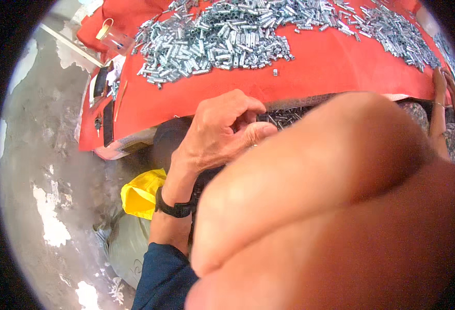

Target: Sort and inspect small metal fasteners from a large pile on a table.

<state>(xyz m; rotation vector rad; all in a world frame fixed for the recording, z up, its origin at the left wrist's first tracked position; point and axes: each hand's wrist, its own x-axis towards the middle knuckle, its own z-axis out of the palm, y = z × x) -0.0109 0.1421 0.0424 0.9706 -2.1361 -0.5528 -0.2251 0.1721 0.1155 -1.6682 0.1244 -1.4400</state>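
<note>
My left hand (222, 129) is closed at the near edge of the red-covered table (320, 64), its fingers curled and thumb drawn toward the forefinger. A small dark piece shows by the fingertips; what it is I cannot make out. Just beyond the thumb lie many small dark screw-like parts (288, 117), partly covered. My right hand (310, 201) looms very close and blurred across the lower right, hiding what is under it; its fingertips cannot be seen. Across the table spreads a big heap of silvery metal sleeves (237, 44), with one short piece (275, 72) lying apart.
At the table's left are a clear jar (118, 41), a dark flat phone-like object (108, 123) and keys (98, 125). Below hang a yellow bag (142, 192) and a pale sack (129, 245). Another person's hands (439, 85) rest at the right edge. A patchy wall or floor (57, 155) borders the left.
</note>
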